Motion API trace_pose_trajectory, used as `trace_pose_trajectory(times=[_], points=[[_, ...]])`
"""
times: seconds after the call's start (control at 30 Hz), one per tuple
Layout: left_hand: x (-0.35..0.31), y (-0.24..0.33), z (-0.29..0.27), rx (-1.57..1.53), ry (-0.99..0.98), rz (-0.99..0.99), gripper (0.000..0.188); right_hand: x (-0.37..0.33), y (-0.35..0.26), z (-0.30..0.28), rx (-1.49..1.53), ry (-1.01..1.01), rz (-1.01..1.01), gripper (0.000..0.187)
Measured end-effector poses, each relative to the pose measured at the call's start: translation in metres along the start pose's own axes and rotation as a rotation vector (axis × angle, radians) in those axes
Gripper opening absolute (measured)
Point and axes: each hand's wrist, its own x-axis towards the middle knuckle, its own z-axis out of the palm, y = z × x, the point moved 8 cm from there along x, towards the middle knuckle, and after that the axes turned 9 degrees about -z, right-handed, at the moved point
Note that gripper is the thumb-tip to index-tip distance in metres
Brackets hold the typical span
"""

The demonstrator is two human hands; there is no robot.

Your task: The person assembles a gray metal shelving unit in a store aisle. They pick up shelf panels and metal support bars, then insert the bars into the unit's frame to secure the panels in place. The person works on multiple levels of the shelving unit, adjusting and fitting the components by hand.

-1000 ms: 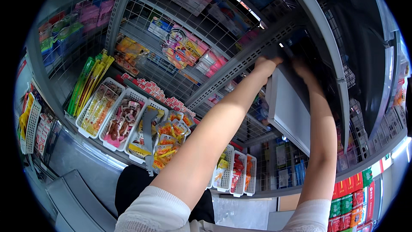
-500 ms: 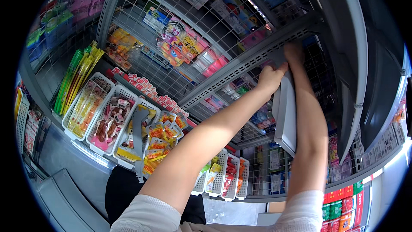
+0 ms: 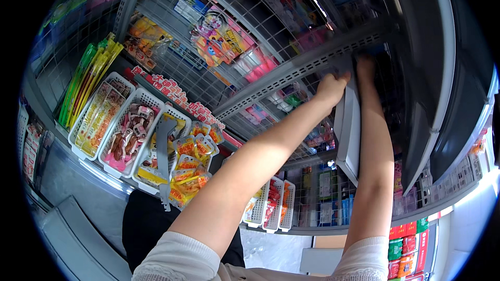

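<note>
A narrow grey metal shelf piece (image 3: 348, 143) stands steeply tilted between my forearms, its upper end at the slotted crossbar (image 3: 312, 67) of the wire-grid rack. My left hand (image 3: 332, 91) is closed round its upper left edge, thumb uppermost. On the other side of the piece, my right hand (image 3: 366, 67) reaches up into shadow beside the rack; its fingers are blurred and dark, so their grip is hidden. A loose grey shelf bracket (image 3: 163, 153) with a toothed end lies across the snack baskets to the left of my left arm.
White baskets of packaged snacks (image 3: 127, 140) line the lower shelf. Green and yellow stick packs (image 3: 88, 83) stand at the far left. Large dark grey shelf panels (image 3: 422, 62) jut out on the right. Hanging packages (image 3: 219, 41) show behind the wire grid. Red and green packs (image 3: 406, 244) sit lower right.
My view has shifted slightly, so the baskets appear a little further left and higher. My right hand has moved slightly right along the shelf piece; my left hand keeps its grip.
</note>
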Motion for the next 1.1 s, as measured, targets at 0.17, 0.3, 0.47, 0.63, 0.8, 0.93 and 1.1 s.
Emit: trace_pose_trajectory(times=[0.17,0.3,0.47,0.63,0.8,0.93,1.1], points=[[-0.016,-0.012,0.003,0.043,-0.050,-0.141,0.053,-0.049,0.015,-0.011,-0.157,0.023,0.133,0.030],[-0.008,0.007,-0.014,0.090,-0.015,-0.205,0.058,-0.091,-0.020,-0.032,-0.040,-0.096,-0.052,0.052],[-0.020,0.025,-0.009,0.222,0.038,-0.150,0.046,-0.181,0.083,-0.157,-0.447,-0.091,0.076,0.057],[-0.018,0.010,0.003,0.438,0.049,-0.192,0.043,-0.330,0.241,-0.184,-0.352,-0.277,0.653,0.071],[0.048,0.065,-0.028,0.639,0.167,-0.266,0.048,-0.320,0.229,-0.178,-0.143,-0.305,0.604,0.077],[0.047,0.063,0.042,1.414,0.249,0.102,0.060,-0.373,0.299,-0.215,-0.282,-0.144,0.631,0.060],[0.151,0.093,0.010,2.447,0.127,0.459,0.049,-0.389,0.376,-0.214,-0.253,-0.113,0.664,0.046]])
